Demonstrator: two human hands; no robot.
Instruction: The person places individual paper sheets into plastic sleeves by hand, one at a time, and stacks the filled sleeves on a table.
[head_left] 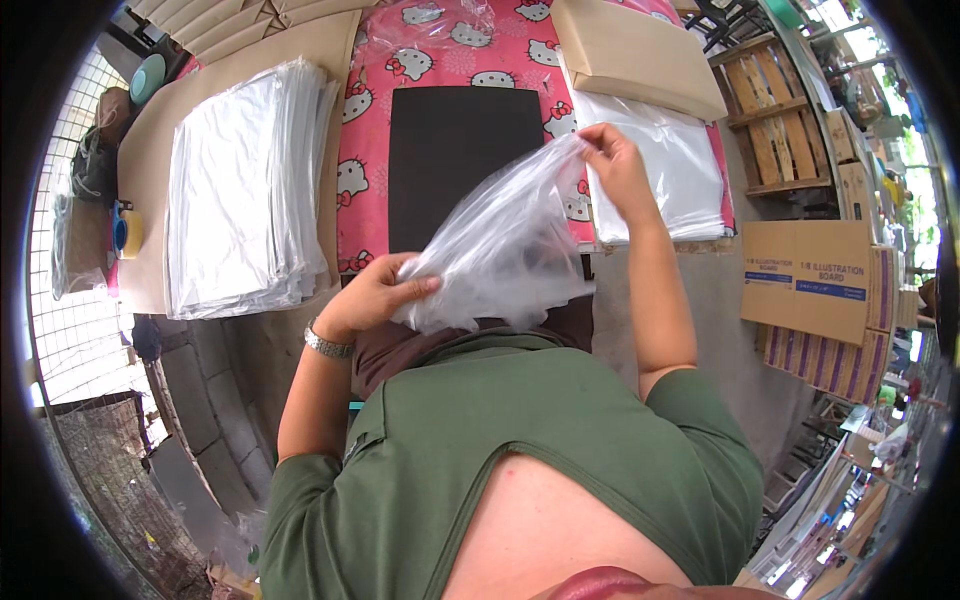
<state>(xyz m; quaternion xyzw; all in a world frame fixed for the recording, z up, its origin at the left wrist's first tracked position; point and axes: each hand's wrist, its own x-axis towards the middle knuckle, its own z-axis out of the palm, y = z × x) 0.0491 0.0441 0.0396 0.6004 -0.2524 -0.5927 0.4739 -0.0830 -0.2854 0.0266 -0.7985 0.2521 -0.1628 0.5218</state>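
Observation:
A clear plastic bag (500,240) hangs stretched between my two hands, over the table's near edge and my lap. My left hand (388,292) is closed on its lower left part, thumb on top. Higher up, my right hand (615,170) pinches the bag's upper right corner. Behind the bag lies a black board (455,150), flat on the pink cartoon-print tablecloth (362,215); the bag covers the board's lower right part. To the left rests a thick stack of plastic-wrapped white sheets (240,190). A pile of clear plastic bags (670,180) lies to the right, beneath and beyond my right hand.
A brown paper-wrapped block (640,60) sits on the right pile's far end. A tape roll (128,232) is at the table's left edge. Crumpled clear plastic (430,25) lies at the back. Cardboard boxes (815,275) and a wooden pallet (775,120) stand to the right.

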